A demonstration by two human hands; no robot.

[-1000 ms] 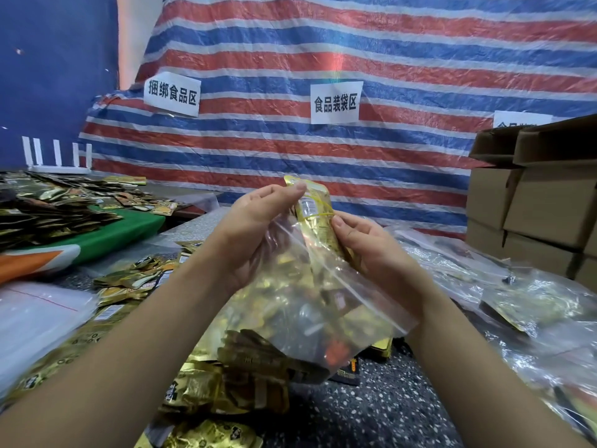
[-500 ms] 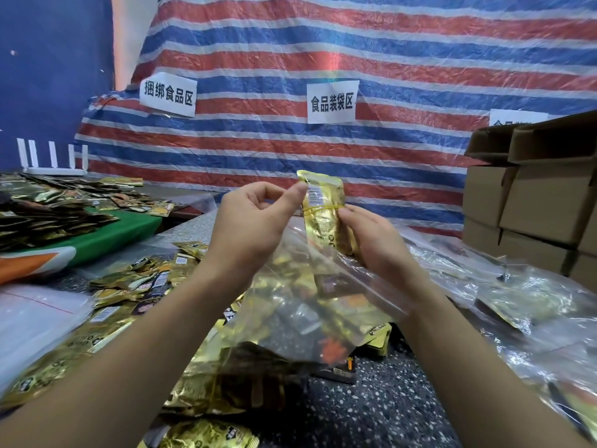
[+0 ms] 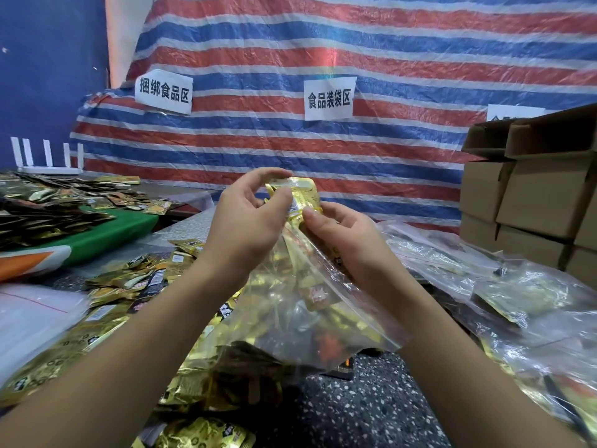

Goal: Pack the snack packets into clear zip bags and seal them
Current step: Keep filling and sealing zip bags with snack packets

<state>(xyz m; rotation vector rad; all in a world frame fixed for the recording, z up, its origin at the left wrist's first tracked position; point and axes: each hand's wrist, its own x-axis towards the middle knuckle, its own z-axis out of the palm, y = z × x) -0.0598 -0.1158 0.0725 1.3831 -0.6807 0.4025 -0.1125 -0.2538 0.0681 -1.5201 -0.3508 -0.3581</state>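
A clear zip bag (image 3: 310,305) partly filled with gold snack packets hangs in the middle of the view, held up off the table. A gold snack packet (image 3: 302,197) sticks out of its mouth at the top. My left hand (image 3: 248,221) pinches the packet's upper left edge between thumb and fingers. My right hand (image 3: 342,240) grips the packet's lower right side together with the bag's mouth. Loose gold packets (image 3: 129,282) lie heaped on the table to the left and below the bag.
Filled clear bags (image 3: 517,295) are piled at the right. Stacked cardboard boxes (image 3: 533,195) stand behind them. A green board (image 3: 106,234) with more packets sits at the far left, and a stack of flat clear bags (image 3: 29,315) at the left edge. A striped tarp (image 3: 355,43) forms the backdrop.
Both hands have risen with the bag. The left thumb and fingers have shifted onto the packet's top edge, and the packet stands further out of the bag's mouth.
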